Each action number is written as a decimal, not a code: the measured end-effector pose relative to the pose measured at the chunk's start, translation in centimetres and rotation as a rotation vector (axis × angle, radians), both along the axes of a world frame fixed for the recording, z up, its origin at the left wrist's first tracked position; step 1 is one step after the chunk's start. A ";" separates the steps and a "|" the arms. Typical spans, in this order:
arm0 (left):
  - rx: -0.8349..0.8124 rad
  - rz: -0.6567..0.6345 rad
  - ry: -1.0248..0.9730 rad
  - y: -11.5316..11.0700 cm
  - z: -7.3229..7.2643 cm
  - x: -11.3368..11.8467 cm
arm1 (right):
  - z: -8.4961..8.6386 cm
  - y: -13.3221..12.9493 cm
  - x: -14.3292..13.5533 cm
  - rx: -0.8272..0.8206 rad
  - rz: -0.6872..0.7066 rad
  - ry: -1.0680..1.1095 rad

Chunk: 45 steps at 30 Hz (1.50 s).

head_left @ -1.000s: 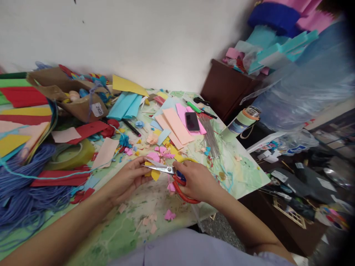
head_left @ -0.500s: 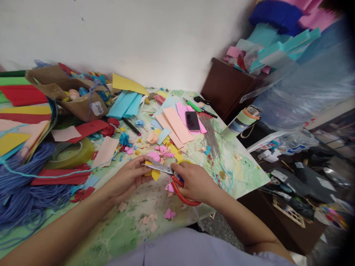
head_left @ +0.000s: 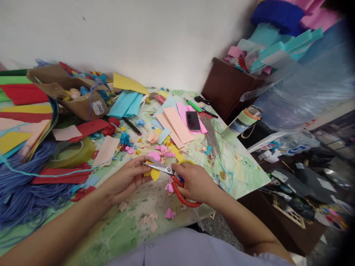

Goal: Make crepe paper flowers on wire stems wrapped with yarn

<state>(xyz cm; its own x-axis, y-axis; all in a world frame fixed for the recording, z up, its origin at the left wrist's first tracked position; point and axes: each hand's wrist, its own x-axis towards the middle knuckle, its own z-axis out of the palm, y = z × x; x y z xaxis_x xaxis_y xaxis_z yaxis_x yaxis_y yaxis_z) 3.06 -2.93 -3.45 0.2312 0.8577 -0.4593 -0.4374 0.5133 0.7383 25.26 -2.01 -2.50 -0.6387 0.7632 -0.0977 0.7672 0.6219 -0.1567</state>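
Observation:
Between the thumb and fingers of my left hand (head_left: 130, 178) is a small piece of yellow paper (head_left: 155, 174), with a pointed flap hanging down. My right hand (head_left: 195, 183) grips a pair of scissors (head_left: 165, 169) with red and yellow handles. The blades point left, slightly parted, across the yellow paper close to my left fingertips. Just beyond the blades lie pink paper scraps (head_left: 166, 150), and a pink crumpled piece (head_left: 170, 213) rests on the table in front of me.
Peach paper strips (head_left: 177, 129), a phone (head_left: 192, 120) and thin wires (head_left: 210, 136) lie on the green-patterned table (head_left: 244, 168). Blue yarn (head_left: 30, 188), a tape roll (head_left: 72, 153) and a cardboard box (head_left: 65, 103) are at left. A bottle (head_left: 244, 120) stands at the right edge.
My hands, the scissors and the yellow paper keep almost the same places. The whole view has shifted very slightly.

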 end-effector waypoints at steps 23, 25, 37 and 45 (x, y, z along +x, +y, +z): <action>0.183 0.048 0.214 -0.1 -0.2 -0.2 | -1.0 3.2 6.7 0.184 -0.757 -0.033; 0.232 0.053 0.265 -0.1 -0.2 -0.1 | -1.9 4.0 8.7 0.175 -0.804 -0.057; 0.101 0.012 0.142 0.1 -1.0 -0.2 | -4.5 4.0 10.6 0.306 -0.698 0.016; 0.059 -0.009 0.126 0.4 -2.0 -0.1 | -4.9 -1.9 5.5 0.011 -0.241 0.091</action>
